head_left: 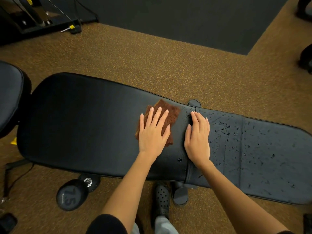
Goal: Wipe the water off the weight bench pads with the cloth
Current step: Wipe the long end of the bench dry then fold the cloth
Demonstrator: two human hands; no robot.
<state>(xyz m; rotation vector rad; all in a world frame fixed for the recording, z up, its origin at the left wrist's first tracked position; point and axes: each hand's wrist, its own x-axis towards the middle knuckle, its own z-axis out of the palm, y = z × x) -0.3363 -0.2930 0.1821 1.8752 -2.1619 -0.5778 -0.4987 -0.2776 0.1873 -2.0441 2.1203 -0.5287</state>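
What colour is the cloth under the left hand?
Reddish brown cloth, seen in the head view, flat beneath the left hand on the black bench pad.

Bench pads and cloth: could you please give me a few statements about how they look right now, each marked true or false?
1. The left hand lies flat on the brown cloth. True.
2. The right hand holds the cloth. False: it rests bare on the pad by the seam.
3. Water droplets cover the narrower pad. True.
4. The wide pad is covered in droplets. False: it looks nearly dry.
5. A dumbbell rests on the pad. False: it lies on the floor.
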